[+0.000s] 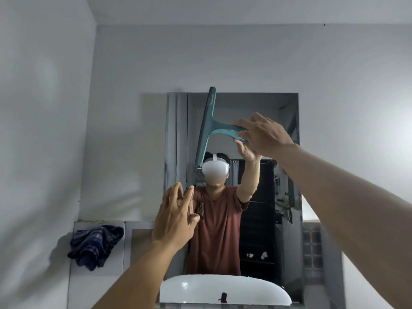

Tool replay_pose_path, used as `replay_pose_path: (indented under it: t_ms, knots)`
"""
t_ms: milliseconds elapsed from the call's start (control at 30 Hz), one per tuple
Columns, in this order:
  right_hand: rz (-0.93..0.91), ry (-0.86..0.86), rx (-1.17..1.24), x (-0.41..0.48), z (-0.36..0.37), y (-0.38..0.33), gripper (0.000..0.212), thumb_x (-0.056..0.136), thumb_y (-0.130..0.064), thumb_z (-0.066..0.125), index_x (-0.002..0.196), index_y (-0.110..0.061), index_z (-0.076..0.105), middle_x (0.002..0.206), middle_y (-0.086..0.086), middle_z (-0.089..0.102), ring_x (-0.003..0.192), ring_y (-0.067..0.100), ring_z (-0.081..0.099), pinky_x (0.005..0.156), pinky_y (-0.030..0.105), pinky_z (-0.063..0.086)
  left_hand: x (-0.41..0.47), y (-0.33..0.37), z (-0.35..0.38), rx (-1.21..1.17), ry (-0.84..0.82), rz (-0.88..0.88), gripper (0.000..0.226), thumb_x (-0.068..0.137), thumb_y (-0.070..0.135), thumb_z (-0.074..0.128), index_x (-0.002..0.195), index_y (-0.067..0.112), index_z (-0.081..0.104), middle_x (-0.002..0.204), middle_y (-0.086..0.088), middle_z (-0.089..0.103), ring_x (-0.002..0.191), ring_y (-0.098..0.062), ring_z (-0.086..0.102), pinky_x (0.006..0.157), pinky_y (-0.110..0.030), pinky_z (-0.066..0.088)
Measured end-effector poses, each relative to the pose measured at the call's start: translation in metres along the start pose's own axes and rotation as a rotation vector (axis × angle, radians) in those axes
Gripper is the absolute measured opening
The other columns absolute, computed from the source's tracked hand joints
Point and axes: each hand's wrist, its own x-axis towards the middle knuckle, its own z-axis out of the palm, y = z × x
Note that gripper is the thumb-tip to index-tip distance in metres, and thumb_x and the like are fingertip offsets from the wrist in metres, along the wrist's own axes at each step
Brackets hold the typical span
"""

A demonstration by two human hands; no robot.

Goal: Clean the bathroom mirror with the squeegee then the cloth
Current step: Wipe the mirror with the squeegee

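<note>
The mirror hangs on the grey wall straight ahead. My right hand grips the handle of a teal squeegee, whose long blade stands almost upright against the glass near the mirror's upper left. My left hand is raised by the mirror's lower left edge, fingers apart, holding nothing. A dark blue checked cloth lies crumpled on the ledge to the left, below the mirror. The mirror reflects a person in a red shirt with one arm raised.
A white basin with a dark tap sits directly below the mirror. A tiled ledge runs along the wall at the left. Plain grey walls close in on the left and above.
</note>
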Motion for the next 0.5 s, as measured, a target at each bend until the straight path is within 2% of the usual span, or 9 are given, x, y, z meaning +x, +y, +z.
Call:
replay_pose_path:
  t_ms: [200, 500]
  knots:
    - [0.037, -0.032, -0.026, -0.014, -0.016, 0.02, 0.039, 0.102, -0.037, 0.052, 0.141, -0.033, 0.049, 0.118, 0.007, 0.057, 0.103, 0.03, 0.063, 0.079, 0.043, 0.055, 0.0, 0.0, 0.0, -0.027, 0.003, -0.005, 0.087, 0.076, 0.043, 0.079, 0.151, 0.023, 0.039, 0.155, -0.017, 0.031, 0.143, -0.035, 0.029, 0.103, -0.048, 0.049]
    - [0.06, -0.073, -0.02, -0.02, -0.024, 0.025, 0.038, 0.104, -0.035, 0.046, 0.142, -0.032, 0.048, 0.121, 0.008, 0.056, 0.111, 0.033, 0.058, 0.093, 0.05, 0.051, 0.001, -0.002, -0.003, -0.031, 0.0, 0.005, 0.088, 0.076, 0.043, 0.08, 0.151, 0.024, 0.039, 0.155, -0.016, 0.032, 0.142, -0.035, 0.029, 0.1, -0.049, 0.052]
